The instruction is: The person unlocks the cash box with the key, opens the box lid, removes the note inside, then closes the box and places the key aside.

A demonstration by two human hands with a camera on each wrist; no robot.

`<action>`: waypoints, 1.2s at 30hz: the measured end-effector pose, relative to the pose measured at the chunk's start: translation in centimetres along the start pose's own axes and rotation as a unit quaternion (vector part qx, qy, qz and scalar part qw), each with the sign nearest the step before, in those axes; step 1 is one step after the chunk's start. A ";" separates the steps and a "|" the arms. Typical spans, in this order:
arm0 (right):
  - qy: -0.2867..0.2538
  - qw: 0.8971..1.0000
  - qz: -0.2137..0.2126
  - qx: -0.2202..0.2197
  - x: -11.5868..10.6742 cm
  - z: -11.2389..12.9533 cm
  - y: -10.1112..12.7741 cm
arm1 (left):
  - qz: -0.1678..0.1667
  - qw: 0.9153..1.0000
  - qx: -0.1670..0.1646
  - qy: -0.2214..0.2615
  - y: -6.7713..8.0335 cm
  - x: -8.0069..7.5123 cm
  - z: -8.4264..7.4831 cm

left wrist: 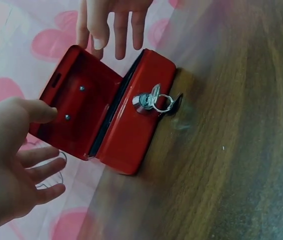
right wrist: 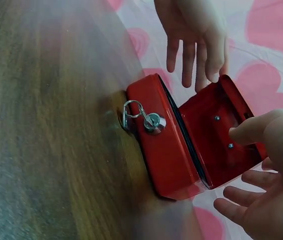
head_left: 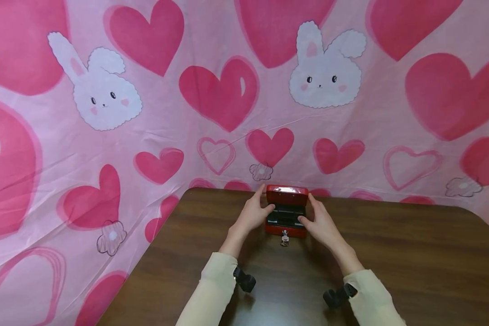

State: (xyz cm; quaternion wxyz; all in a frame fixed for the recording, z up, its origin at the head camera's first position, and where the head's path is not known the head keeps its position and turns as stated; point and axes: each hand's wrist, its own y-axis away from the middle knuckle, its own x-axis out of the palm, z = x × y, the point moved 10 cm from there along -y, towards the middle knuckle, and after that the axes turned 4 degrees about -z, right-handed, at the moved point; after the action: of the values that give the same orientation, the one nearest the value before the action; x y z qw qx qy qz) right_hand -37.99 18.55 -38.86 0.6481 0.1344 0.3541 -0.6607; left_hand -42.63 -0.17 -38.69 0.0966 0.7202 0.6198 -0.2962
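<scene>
A pink cloth [head_left: 179, 136] printed with red hearts and white rabbits hangs behind and drapes to the left of a dark brown wooden table [head_left: 391, 262]. At the table's far edge, near its back left corner, stands a small red metal cash box [head_left: 287, 211]. It is glossy red inside and out, with rounded corners. Its lid [left wrist: 76, 100] is swung up and back, showing two small rivets and a slot on its inner face, and a black tray [head_left: 286, 216] lies inside the base. The long axis of the box runs left to right across the table, along the far edge. Its lock face points toward the person, and the open lid leans toward the cloth. A silver key [left wrist: 149, 100] sits in the lock at the middle of that front wall, with a ring and a second key hanging from it.

The left hand [head_left: 252, 215] is at the left end of the box, fingers spread and relaxed, thumb toward the lid. The right hand [head_left: 319, 224] mirrors it at the right end, fingers loosely extended. Neither hand grips anything. Cream sleeves [head_left: 213, 290] cover both forearms.
</scene>
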 end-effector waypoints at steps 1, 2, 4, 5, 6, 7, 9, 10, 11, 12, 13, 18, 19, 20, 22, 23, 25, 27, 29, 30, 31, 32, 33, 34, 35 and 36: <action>-0.003 1.000 0.003 0.003 0.1 0.0 0.0 | 0.000 1.000 -0.001 0.007 0.0 0.0 0.0; -0.005 1.000 0.005 0.005 0.1 -0.1 -0.1 | 0.003 1.000 -0.003 0.009 0.1 0.0 0.1; -0.011 1.000 0.011 0.010 0.3 -0.1 -0.1 | 0.010 1.000 -0.004 0.013 0.1 0.2 0.2; -0.013 1.000 0.013 0.012 0.3 -0.2 -0.1 | 0.013 1.000 -0.002 0.015 0.2 0.3 0.2; -0.014 1.000 0.013 0.014 0.4 -0.2 0.0 | 0.017 1.000 0.000 0.018 0.3 0.4 0.3; -0.015 1.000 0.014 0.015 0.5 -0.2 0.0 | 0.020 1.000 0.000 0.019 0.4 0.5 0.3; -0.018 1.000 0.014 0.016 0.6 -0.3 0.0 | 0.024 1.000 0.005 0.017 0.6 0.6 0.5; -0.019 1.000 0.013 0.017 0.6 -0.3 0.1 | 0.026 1.000 0.007 0.016 0.7 0.7 0.6; -0.020 1.000 0.012 0.018 0.6 -0.3 0.2 | 0.028 0.999 0.010 0.015 0.8 0.8 0.6; -0.021 1.000 0.010 0.021 0.6 -0.4 0.3 | 0.029 0.999 0.013 0.014 0.9 0.8 0.7; -0.022 1.000 0.009 0.020 0.6 -0.4 0.4 | 0.029 0.999 0.016 0.014 1.0 0.8 0.7; -0.027 1.000 0.001 0.013 0.6 -0.3 0.9 | 0.020 0.999 0.024 0.007 1.2 0.5 0.9; -0.029 1.000 -0.001 0.011 0.5 -0.2 0.9 | 0.020 1.000 0.022 0.003 1.3 0.5 1.0; -0.029 1.000 -0.003 0.010 0.5 -0.2 1.1 | 0.021 1.000 0.017 -0.001 1.4 0.5 1.1; -0.029 1.000 -0.008 0.010 0.5 -0.4 1.3 | 0.025 1.000 0.008 -0.004 1.7 0.4 1.4; -0.029 0.999 -0.009 0.012 0.5 -0.4 1.4 | 0.027 1.000 0.002 -0.004 1.8 0.4 1.6; -0.033 0.999 -0.013 0.016 0.4 -0.6 1.7 | 0.029 1.000 -0.005 -0.001 2.2 0.3 1.8; -0.036 0.999 -0.016 0.021 0.3 -0.7 1.9 | 0.027 1.000 -0.005 0.003 2.5 0.1 1.9; -0.039 0.999 -0.019 0.024 0.2 -0.7 2.2 | 0.023 1.000 -0.003 0.004 2.7 0.0 2.0; -0.039 0.999 -0.020 0.026 0.2 -0.6 2.3 | 0.021 1.000 0.000 0.003 2.8 -0.1 2.0; -0.039 0.999 -0.021 0.028 0.1 -0.7 2.3 | 0.020 1.000 0.000 0.004 2.9 -0.2 2.1; -0.039 0.999 -0.022 0.028 0.1 -0.7 2.4 | 0.019 1.000 0.000 0.007 3.1 -0.3 2.2; -0.039 0.999 -0.023 0.031 0.0 -0.7 2.5 | 0.017 1.000 0.001 0.008 3.2 -0.3 2.4; -0.037 0.998 -0.024 0.033 0.0 -0.7 2.6 | 0.017 1.000 0.000 0.009 3.4 -0.4 2.5; -0.035 0.998 -0.026 0.035 0.0 -0.8 2.7 | 0.016 1.000 -0.002 0.009 3.6 -0.4 2.7; -0.034 0.998 -0.027 0.037 0.0 -0.8 2.7 | 0.016 1.000 -0.005 0.010 3.7 -0.5 2.9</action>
State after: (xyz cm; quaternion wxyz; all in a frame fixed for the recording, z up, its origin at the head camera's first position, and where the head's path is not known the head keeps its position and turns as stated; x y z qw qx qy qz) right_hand -35.60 19.29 -40.23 0.6367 0.1260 0.3106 -0.6945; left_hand -40.02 -2.83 -41.59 0.0982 0.7325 0.6108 -0.2842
